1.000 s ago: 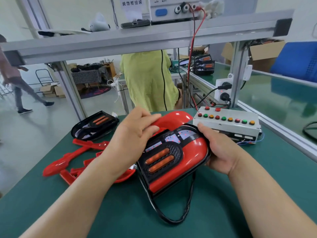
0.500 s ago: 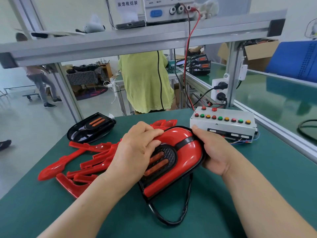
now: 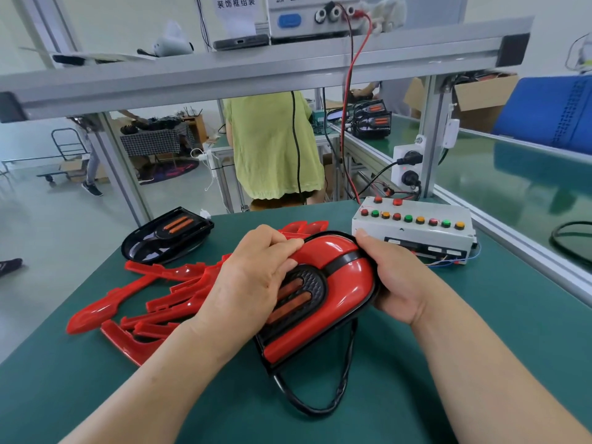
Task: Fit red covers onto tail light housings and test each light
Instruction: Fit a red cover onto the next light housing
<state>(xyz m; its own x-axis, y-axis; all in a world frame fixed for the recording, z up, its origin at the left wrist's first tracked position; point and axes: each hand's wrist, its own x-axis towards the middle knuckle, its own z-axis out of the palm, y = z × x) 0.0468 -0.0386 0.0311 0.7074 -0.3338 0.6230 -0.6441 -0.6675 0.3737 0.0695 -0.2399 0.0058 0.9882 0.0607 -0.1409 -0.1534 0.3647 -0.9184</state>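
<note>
Now we seat red cover (image 3: 349, 283) | left hand (image 3: 253, 283) curled on it, right hand (image 3: 394, 280) gripping housing (image 3: 309, 282) | test box (image 3: 413, 229) far-right.

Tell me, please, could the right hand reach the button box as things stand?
Probably yes, once it lets go: the right hand grips the light by its edge, and the button box stands just beyond its fingertips, nothing between.

table (image 3: 480, 363): green top
left: loose pile of red covers (image 3: 153, 302)
far left: uncovered black tail light housing (image 3: 166, 235), just behind pile
far right: white test box (image 3: 413, 232), coloured buttons
near centre: black cable (image 3: 320, 408) loop
</note>
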